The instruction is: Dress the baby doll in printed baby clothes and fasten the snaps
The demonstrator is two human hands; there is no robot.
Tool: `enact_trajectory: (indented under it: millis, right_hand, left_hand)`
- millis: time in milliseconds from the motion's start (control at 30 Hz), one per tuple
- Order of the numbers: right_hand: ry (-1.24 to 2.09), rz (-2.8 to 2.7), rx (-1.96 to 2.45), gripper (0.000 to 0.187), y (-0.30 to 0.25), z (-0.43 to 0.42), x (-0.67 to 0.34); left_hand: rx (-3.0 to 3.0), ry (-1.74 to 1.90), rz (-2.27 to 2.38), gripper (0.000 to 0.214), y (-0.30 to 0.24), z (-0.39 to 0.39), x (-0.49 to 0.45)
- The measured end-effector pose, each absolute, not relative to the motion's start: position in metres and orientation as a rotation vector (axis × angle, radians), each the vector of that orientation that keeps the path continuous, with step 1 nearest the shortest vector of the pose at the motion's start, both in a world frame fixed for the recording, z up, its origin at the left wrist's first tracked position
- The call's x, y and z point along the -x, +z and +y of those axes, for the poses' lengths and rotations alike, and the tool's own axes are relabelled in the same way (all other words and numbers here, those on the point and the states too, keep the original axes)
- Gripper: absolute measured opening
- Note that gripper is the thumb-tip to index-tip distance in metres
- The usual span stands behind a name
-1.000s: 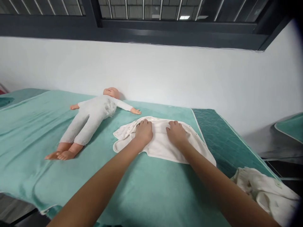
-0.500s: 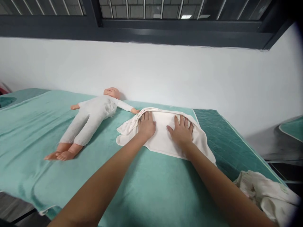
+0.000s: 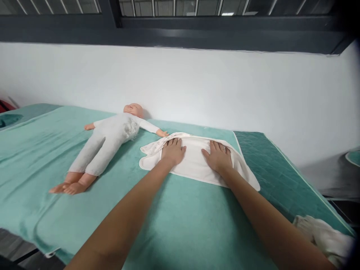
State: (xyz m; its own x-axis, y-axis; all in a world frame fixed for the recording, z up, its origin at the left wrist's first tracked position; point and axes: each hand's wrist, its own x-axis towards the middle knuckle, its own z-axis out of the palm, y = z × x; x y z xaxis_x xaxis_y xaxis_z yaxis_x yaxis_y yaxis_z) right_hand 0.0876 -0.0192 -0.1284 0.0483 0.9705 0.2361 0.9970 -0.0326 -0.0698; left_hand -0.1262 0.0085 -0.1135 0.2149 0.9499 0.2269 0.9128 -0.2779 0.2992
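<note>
A white baby garment (image 3: 194, 157) lies spread on the green bed cover, its far edge folded and bunched. On its left part my left hand (image 3: 173, 152) rests flat, fingers together and thumb out. My right hand (image 3: 218, 157) lies flat on the right part, fingertips at the raised far fold. Neither hand grips the cloth. To the left a baby doll (image 3: 116, 129) in a white suit lies on its back, one arm stretched toward the garment's left corner.
The light green cover (image 3: 180, 228) drapes over a bed, with a darker green pad (image 3: 261, 161) showing at right. A crumpled white cloth (image 3: 326, 238) lies at the lower right. Behind stand a white wall (image 3: 197, 86) and a dark window frame (image 3: 219, 33).
My hands have stayed flat on the garment, with the fingers drawn slightly closer together. Its far fold looks lower. The view has shifted a little.
</note>
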Motion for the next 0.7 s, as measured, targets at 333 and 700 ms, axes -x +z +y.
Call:
enact_trajectory:
  millis: [333, 700]
  right_hand:
    - [-0.388, -2.352, 1.973, 0.038, -0.076, -0.04, -0.045]
    - [0.745, -2.06, 1.574, 0.075, -0.033, 0.119, 0.17]
  left_hand:
    - [-2.257, 1.041, 1.532, 0.033, -0.065, -0.058, 0.206]
    - [-1.527, 1.077, 2.196, 0.052, -0.031, -0.031, 0.438]
